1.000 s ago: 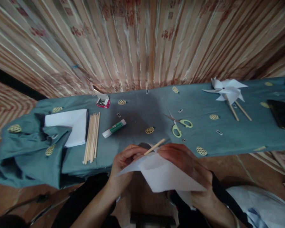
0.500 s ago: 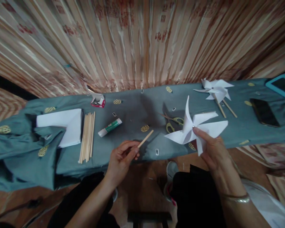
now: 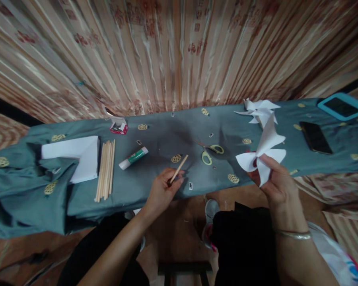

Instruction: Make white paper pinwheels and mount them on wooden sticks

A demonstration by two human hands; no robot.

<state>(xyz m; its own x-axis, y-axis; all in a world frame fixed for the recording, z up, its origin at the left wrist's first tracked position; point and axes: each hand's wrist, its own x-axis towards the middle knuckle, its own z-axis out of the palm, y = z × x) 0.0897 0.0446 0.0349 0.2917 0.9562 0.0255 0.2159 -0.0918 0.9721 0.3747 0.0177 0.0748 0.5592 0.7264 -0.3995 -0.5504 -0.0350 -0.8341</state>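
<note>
My left hand point(image 3: 164, 188) pinches a short wooden stick point(image 3: 179, 167), which points up and to the right over the table's front edge. At the right, my right hand point(image 3: 276, 178) grips a white paper pinwheel point(image 3: 268, 145) with the thumb at its centre; the fingers behind it are partly hidden. Between the hands lie yellow-handled scissors point(image 3: 210, 151), their blades towards the far left. Beyond my right hand, another white pinwheel point(image 3: 261, 109) rests on the table, partly covered by the held one.
Left on the green cloth point(image 3: 161, 139) are a bundle of wooden sticks point(image 3: 105, 171), folded white paper point(image 3: 88, 161), a glue stick point(image 3: 133, 158) and a small open box of metal pieces point(image 3: 118, 126). A phone point(image 3: 315, 137) and a blue-framed device point(image 3: 343, 106) lie right. A curtain point(image 3: 167, 51) hangs behind.
The pinwheel in my right hand has turned and moved right, off the scissors. My left hand has shifted slightly right and up, with the stick now steeper. The view has swung a little right.
</note>
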